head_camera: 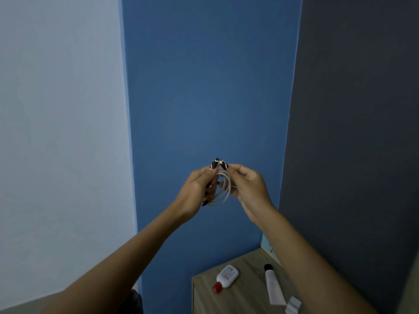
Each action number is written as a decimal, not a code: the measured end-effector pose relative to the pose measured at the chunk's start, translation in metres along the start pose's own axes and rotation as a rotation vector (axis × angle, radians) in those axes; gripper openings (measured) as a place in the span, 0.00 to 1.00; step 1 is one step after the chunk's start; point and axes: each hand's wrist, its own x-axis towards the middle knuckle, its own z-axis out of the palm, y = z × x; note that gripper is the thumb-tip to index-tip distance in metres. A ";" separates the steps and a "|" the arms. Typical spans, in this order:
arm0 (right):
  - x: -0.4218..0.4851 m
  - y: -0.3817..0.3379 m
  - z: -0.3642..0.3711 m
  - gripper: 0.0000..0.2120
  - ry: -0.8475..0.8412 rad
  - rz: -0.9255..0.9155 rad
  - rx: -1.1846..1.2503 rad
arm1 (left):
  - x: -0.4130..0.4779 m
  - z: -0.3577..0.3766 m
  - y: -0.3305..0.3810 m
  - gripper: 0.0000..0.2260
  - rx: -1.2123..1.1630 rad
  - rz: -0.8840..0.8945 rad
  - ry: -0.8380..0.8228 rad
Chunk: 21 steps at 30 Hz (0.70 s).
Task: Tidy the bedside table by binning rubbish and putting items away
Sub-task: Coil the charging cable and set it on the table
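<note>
Coiled white cable (223, 186) hangs in loops between both raised hands, held up before the blue wall (204, 87), well above the light wooden bedside table (247, 295). Left hand (195, 191) pinches the top of the coil, thumb and forefinger closed together on it; right hand (249, 186) grips the same bundle from the other side. On the table lie a small white bottle with a red cap (225, 278) and a white tube with a black cap (273, 284).
</note>
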 end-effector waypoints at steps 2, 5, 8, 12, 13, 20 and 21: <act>-0.003 0.000 0.000 0.11 -0.054 -0.018 -0.015 | -0.003 -0.002 0.001 0.27 0.016 0.000 -0.001; -0.007 -0.002 -0.004 0.14 -0.196 -0.012 0.011 | -0.003 -0.006 0.000 0.24 0.080 0.006 0.035; -0.011 0.000 -0.002 0.15 -0.278 -0.016 -0.102 | 0.000 -0.012 -0.005 0.18 0.110 0.010 0.076; -0.016 0.006 0.007 0.12 -0.130 -0.061 -0.245 | 0.000 -0.015 -0.012 0.19 0.173 0.020 0.057; -0.017 0.007 0.007 0.10 -0.113 -0.065 -0.239 | 0.000 -0.015 -0.013 0.19 0.192 0.026 0.057; -0.019 0.010 0.012 0.04 -0.058 0.011 -0.161 | -0.002 -0.020 -0.015 0.18 0.296 0.081 0.075; -0.020 0.010 0.013 0.04 -0.046 0.030 -0.139 | -0.003 -0.020 -0.015 0.19 0.311 0.089 0.073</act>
